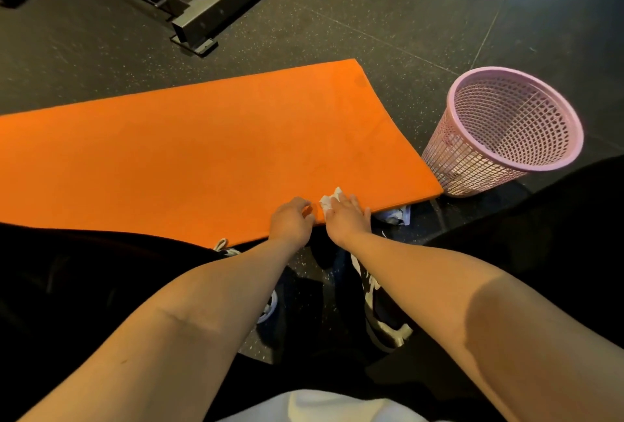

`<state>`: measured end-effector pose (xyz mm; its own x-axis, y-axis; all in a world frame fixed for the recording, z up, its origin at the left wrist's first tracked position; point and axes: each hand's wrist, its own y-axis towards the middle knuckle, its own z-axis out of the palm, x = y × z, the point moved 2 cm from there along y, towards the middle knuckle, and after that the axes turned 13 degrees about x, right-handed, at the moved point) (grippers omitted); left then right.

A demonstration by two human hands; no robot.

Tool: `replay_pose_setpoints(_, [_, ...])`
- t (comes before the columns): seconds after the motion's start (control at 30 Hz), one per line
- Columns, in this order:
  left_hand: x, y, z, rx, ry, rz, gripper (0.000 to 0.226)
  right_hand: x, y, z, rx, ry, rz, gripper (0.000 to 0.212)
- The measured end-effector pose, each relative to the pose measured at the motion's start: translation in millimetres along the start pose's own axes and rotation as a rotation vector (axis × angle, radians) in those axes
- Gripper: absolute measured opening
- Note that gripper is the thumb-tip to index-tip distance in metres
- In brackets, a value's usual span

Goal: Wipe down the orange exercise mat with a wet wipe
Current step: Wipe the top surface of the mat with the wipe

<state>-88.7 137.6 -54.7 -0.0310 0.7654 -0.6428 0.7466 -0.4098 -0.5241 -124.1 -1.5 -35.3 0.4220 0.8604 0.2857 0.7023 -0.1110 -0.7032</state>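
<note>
1. Nearest, on the speckled floor [304,273]: dark shoes [381,313], with both forearms reaching out over them.
2. At the near edge of the orange mat [202,144]: left hand [292,219], fingers curled down onto that edge. Gripping or only resting, cannot tell.
3. Just right of it, almost touching: right hand [347,215], fingers fairly straight and spread, pressing the white wet wipe [328,200] flat against the mat. A corner of the wipe visible past the fingertips on the far-left side.
4. Wipe close to the mat's right end, with only a short strip left to its right.
5. Long axis of the mat running left to right, out of view at left. Most of the surface left of and beyond the right hand. Probably calls for strokes leftward and away along that axis. Left hand nearer that stretch, but without the wipe.
6. Just beside the mat's right end: pink mesh basket [506,131]. Farthest, at upper left: grey metal frame [199,19].
</note>
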Motion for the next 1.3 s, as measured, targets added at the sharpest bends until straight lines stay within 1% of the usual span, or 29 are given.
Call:
replay_pose_setpoints(0.1, [3, 3, -1, 0.045, 0.117, -0.039, 0.047, 1, 7, 4, 0.012, -0.036, 0.018, 0.053])
replay_pose_setpoints(0.27, [-2, 9, -1, 0.112, 0.197, -0.111, 0.048, 11, 13, 10, 0.069, -0.141, -0.144, 0.055])
replay_pose_setpoints(0.33, [-4, 12, -2, 0.151, 0.233, -0.150, 0.050, 3, 22, 7, 0.048, -0.142, -0.108, 0.056])
replay_pose_setpoints(0.43, [-10, 16, -1, 0.186, 0.279, -0.206, 0.052, -5, 30, 5, -0.023, -0.098, 0.023, 0.056])
replay_pose_setpoints(0.47, [-11, 17, -1, 0.183, 0.275, -0.218, 0.051, -3, 31, 5, -0.032, -0.099, 0.024, 0.056])
replay_pose_setpoints(0.6, [-9, 22, -2, 0.136, 0.243, -0.223, 0.046, 10, 36, 15, -0.025, -0.173, -0.178, 0.056])
replay_pose_setpoints(0.67, [-6, 25, -2, 0.129, 0.249, -0.220, 0.045, 6, 41, 18, -0.035, -0.182, -0.211, 0.054])
replay_pose_setpoints(0.7, [-5, 26, -2, 0.129, 0.262, -0.221, 0.046, 4, 45, 15, -0.042, -0.188, -0.196, 0.054])
replay_pose_setpoints(0.77, [-5, 32, -4, 0.130, 0.294, -0.219, 0.048, 2, 55, 3, -0.065, -0.161, -0.102, 0.056])
replay_pose_setpoints(0.83, [-4, 39, -8, 0.128, 0.292, -0.213, 0.050, 4, 64, -9, -0.078, -0.095, 0.012, 0.061])
replay_pose_setpoints(0.87, [-3, 43, -10, 0.125, 0.276, -0.222, 0.050, 8, 67, -11, -0.074, -0.087, 0.033, 0.064])
replay_pose_setpoints(0.9, [-3, 47, -12, 0.124, 0.255, -0.239, 0.051, 13, 68, -11, -0.062, -0.097, 0.015, 0.066])
replay_pose_setpoints(0.97, [-5, 56, -16, 0.127, 0.225, -0.264, 0.051, 23, 70, -4, -0.014, -0.125, -0.096, 0.065])
replay_pose_setpoints(1.03, [-7, 66, -20, 0.130, 0.249, -0.261, 0.051, 24, 75, -4, 0.028, -0.162, -0.191, 0.061])
replay_pose_setpoints(1.1, [-8, 75, -23, 0.126, 0.290, -0.258, 0.050, 18, 89, -13, 0.041, -0.221, -0.215, 0.057])
replay_pose_setpoints(1.17, [-6, 81, -23, 0.142, 0.326, -0.255, 0.049, 8, 105, -26, 0.024, -0.250, -0.136, 0.057])
replay_pose_setpoints(1.27, [0, 82, -23, 0.138, 0.387, -0.209, 0.048, 0, 126, -46, -0.022, -0.188, 0.068, 0.063])
replay_pose_setpoints(1.3, [1, 85, -24, 0.130, 0.406, -0.189, 0.048, 3, 130, -48, -0.039, -0.166, 0.102, 0.064])
